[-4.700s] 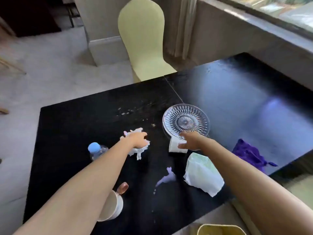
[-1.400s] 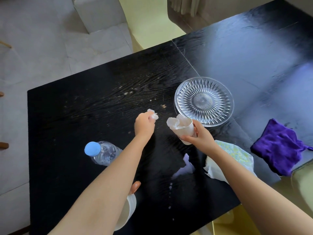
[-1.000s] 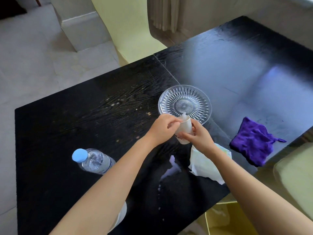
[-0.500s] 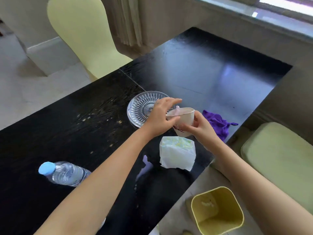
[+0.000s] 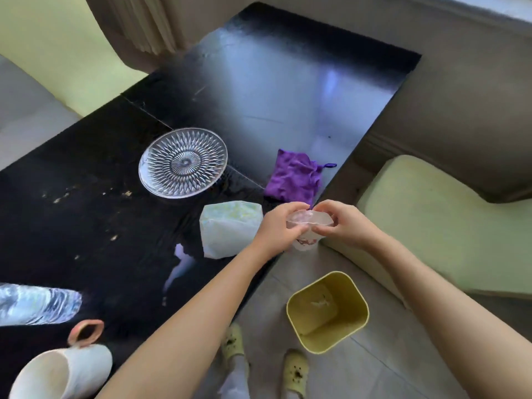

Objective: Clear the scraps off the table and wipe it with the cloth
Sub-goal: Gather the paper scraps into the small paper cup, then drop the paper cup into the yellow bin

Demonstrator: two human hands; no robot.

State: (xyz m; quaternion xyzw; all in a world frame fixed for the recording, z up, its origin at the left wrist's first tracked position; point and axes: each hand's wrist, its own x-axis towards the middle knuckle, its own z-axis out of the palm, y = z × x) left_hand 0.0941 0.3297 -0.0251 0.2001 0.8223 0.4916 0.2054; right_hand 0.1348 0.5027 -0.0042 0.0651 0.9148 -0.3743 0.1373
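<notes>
While both my left hand (image 5: 277,226) and right hand (image 5: 342,223) pinch the paper cup (image 5: 308,226), it hangs above the yellow bin (image 5: 328,311).

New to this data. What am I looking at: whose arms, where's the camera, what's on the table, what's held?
There is no machine: a person works with bare hands, and one wide-angle camera on their head looks down at them. The left hand and right hand together grip a small paper cup stuffed with tissue, past the table edge above the floor, with a yellow bin lower down. On the black table lie a glass plate, a purple cloth, a tissue pack, a lying water bottle, a tipped mug, crumbs and a small spill.
</notes>
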